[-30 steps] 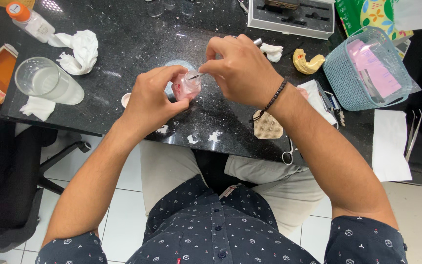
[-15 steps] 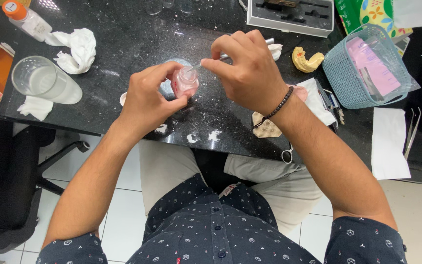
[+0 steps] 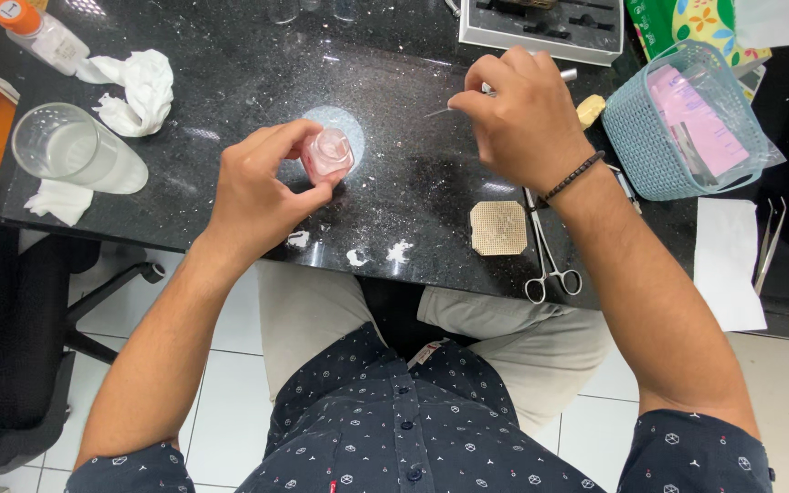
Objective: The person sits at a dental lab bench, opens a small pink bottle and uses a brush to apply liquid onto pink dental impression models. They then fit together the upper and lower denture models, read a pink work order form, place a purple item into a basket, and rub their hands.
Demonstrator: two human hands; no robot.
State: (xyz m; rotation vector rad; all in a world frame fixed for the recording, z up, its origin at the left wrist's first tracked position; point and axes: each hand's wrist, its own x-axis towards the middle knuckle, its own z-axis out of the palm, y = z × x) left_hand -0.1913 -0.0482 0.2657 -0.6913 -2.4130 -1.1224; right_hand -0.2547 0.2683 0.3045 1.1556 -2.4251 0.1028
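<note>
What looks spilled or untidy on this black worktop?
White flecks and small blobs are scattered along the front edge of the worktop, below the left hand with its pink piece. A crumpled tissue lies near the clear cup. Nothing appears broken.

- Black speckled stone counter [image 3: 230, 82] spanning the upper part of the view, glossy, throwing back pale patches of overhead light.
- White square floor tiles [image 3: 230, 402] with thin dark grout lines showing below the counter edge.
- Black office chair [image 3: 11, 365] standing at the left, one caster leg [image 3: 116, 274] reaching out over the tiles.
- Lighting staying bright and even, leaving only soft shadows under the counter edge.
</note>
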